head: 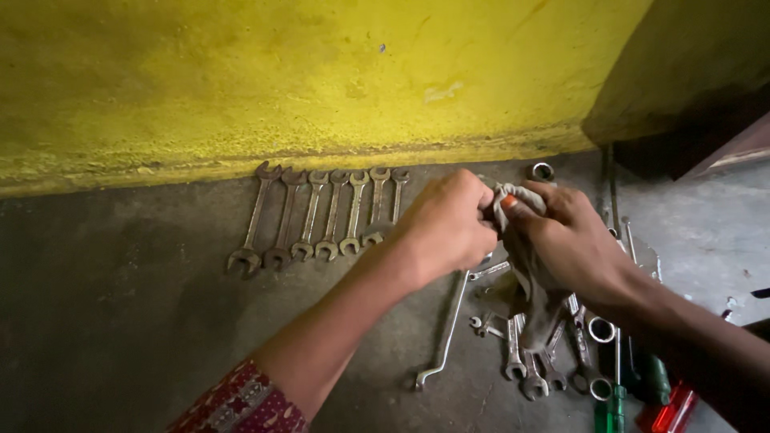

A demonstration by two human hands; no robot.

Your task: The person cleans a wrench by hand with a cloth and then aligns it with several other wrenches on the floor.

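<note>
My left hand (445, 224) and my right hand (569, 236) meet over a grey floor, both closed on a dirty grey cloth (521, 240) that hangs down between them. Whatever the cloth wraps is hidden. To the left, several open-ended spanners (317, 216) lie in a neat row by size against the yellow wall (305, 72). Below my hands lies a loose heap of spanners (537, 361) and a long offset wrench (445, 333).
Green-handled (616, 405) and red-handled (672, 409) screwdrivers lie at the lower right. A round socket (543, 171) sits near the wall. A dark box or furniture edge (690, 88) stands at the upper right. Bare grey floor (120, 305) spreads to the left.
</note>
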